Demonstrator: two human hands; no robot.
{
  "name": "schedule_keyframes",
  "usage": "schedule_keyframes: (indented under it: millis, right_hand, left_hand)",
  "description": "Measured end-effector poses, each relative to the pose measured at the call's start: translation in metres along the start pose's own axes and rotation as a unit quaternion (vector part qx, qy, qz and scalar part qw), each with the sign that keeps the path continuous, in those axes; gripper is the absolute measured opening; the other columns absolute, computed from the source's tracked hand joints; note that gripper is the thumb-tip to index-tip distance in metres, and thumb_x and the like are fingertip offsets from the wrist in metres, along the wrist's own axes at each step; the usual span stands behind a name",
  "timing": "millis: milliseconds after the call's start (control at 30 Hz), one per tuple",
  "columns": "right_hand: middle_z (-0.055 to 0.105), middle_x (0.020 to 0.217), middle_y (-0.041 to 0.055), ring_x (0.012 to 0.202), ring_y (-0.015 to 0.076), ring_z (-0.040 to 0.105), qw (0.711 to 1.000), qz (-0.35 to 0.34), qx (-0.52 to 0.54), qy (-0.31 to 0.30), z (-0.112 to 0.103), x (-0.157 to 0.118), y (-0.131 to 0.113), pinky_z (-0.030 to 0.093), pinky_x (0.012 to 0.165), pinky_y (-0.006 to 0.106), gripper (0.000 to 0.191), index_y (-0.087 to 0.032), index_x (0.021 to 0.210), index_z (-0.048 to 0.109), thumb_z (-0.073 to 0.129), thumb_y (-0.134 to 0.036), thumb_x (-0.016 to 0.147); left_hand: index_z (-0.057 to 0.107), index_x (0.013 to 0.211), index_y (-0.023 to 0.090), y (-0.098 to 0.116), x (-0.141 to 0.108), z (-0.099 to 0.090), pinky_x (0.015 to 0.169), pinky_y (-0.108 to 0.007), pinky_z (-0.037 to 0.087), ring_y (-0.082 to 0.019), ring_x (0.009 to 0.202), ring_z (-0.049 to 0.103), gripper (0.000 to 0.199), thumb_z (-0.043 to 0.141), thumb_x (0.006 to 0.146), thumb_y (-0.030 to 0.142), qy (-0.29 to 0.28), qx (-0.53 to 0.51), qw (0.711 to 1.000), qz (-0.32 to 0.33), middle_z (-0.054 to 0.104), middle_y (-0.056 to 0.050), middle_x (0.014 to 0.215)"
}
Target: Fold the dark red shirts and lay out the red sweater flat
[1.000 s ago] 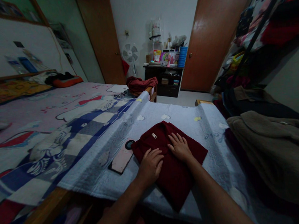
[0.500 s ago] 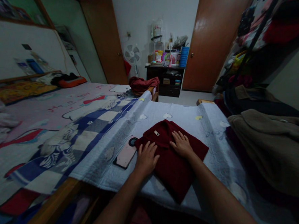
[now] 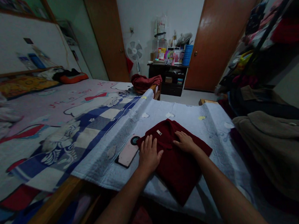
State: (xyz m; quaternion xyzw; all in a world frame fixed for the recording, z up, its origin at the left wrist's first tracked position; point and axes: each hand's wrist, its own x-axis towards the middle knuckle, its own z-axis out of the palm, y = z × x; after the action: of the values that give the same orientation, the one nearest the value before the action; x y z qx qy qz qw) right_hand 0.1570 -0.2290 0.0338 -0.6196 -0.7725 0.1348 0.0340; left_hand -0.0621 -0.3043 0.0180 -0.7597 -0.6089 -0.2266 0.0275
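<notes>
A dark red sweater (image 3: 179, 167), folded into a flat packet with a small pale label near its collar, lies on a light blue patterned cloth (image 3: 161, 108). My left hand (image 3: 149, 154) rests on the sweater's left side, fingers stretched out. On the upper right part of the sweater lies my right hand (image 3: 185, 142), its fingers extended and slightly bent. Neither hand grips the fabric. Just left of my left hand, a pink phone (image 3: 128, 154) with a round dark camera ring lies back up on the cloth.
Folded clothes, a grey-brown garment (image 3: 275, 148) on top, are piled at the right. A bed (image 3: 49, 97) with a printed cover stands to the left. Farther back are a dark cabinet (image 3: 168, 80), a fan (image 3: 135, 52) and a wooden door (image 3: 206, 51).
My left hand has slid slightly up along the sweater's left side. My right hand's fingers are a little more bent. The view has shifted slightly; the sweater stays folded in place.
</notes>
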Motion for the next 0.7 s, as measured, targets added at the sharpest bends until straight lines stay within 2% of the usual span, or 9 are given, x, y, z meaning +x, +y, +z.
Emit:
schedule_keyframes:
  millis: [67,133,233,300,367,467,567,700]
  right_hand:
    - [0.053,0.138,0.0120,0.128,0.0256,0.046,1.000,-0.009,0.003,0.008,-0.009,0.008,-0.002,0.033,0.105,0.038,0.049,-0.018,0.134,0.052,0.041,-0.041,0.093]
    - [0.056,0.134,0.0137,0.125,0.0249,0.048,0.998,-0.008,-0.001,0.055,-0.013,0.017,-0.008,0.033,0.105,0.037,0.046,-0.016,0.131,0.054,0.034,-0.037,0.095]
    - [0.040,0.149,0.0133,0.139,0.0250,0.031,0.992,-0.020,-0.014,0.123,-0.006,0.029,-0.019,0.025,0.111,0.039,0.054,-0.013,0.143,0.040,0.033,-0.036,0.095]
    - [0.025,0.158,0.0091,0.145,0.0244,0.018,0.993,-0.028,-0.016,0.110,0.005,0.034,-0.025,0.020,0.114,0.041,0.061,-0.014,0.150,0.028,0.034,-0.039,0.094]
    - [0.017,0.160,0.0049,0.147,0.0236,0.013,0.996,-0.028,-0.017,0.080,0.017,0.036,-0.028,0.017,0.115,0.043,0.064,-0.017,0.152,0.022,0.033,-0.043,0.094]
    - [0.013,0.161,0.0019,0.147,0.0225,0.011,0.997,-0.029,-0.026,0.063,0.027,0.036,-0.028,0.012,0.117,0.043,0.064,-0.019,0.153,0.021,0.030,-0.046,0.095]
    - [0.012,0.161,0.0003,0.147,0.0220,0.009,0.997,-0.028,-0.035,0.058,0.029,0.035,-0.027,0.010,0.117,0.043,0.064,-0.021,0.153,0.020,0.028,-0.049,0.096]
    - [0.011,0.161,-0.0004,0.147,0.0226,0.009,0.997,-0.027,-0.050,0.050,0.027,0.035,-0.029,0.009,0.117,0.043,0.065,-0.021,0.153,0.018,0.026,-0.050,0.096]
  left_hand:
    - [0.042,0.139,0.015,0.001,0.000,0.004,0.113,-0.055,0.025,-0.034,0.143,0.025,0.059,0.054,0.088,0.042,-0.014,0.006,1.000,0.003,0.033,-0.018,0.152]
    - [0.043,0.139,0.016,0.002,0.001,0.005,0.113,-0.056,0.023,-0.034,0.143,0.023,0.061,0.054,0.087,0.044,-0.022,0.014,1.000,0.003,0.033,-0.018,0.152]
    - [0.046,0.138,0.016,0.003,0.003,0.006,0.113,-0.057,0.021,-0.035,0.143,0.022,0.062,0.054,0.086,0.049,-0.036,0.022,0.999,0.006,0.036,-0.018,0.151]
    - [0.047,0.138,0.016,0.003,0.004,0.007,0.114,-0.058,0.019,-0.036,0.143,0.021,0.064,0.055,0.085,0.051,-0.045,0.024,0.999,0.011,0.036,-0.019,0.151]
    - [0.047,0.138,0.017,0.003,0.004,0.009,0.113,-0.059,0.018,-0.037,0.144,0.019,0.066,0.056,0.084,0.053,-0.049,0.024,0.998,0.012,0.034,-0.019,0.151]
    - [0.042,0.142,0.023,0.004,0.002,0.013,0.110,-0.065,0.019,-0.039,0.144,0.015,0.070,0.057,0.082,0.056,-0.052,0.019,0.998,0.009,0.029,-0.018,0.154]
    - [0.040,0.143,0.031,0.005,0.000,0.015,0.105,-0.070,0.020,-0.042,0.144,0.012,0.070,0.059,0.081,0.057,-0.069,0.011,0.998,0.007,0.026,-0.017,0.156]
    - [0.040,0.143,0.034,0.005,0.001,0.016,0.103,-0.072,0.021,-0.043,0.144,0.011,0.070,0.060,0.080,0.057,-0.087,0.009,0.996,0.006,0.026,-0.016,0.156]
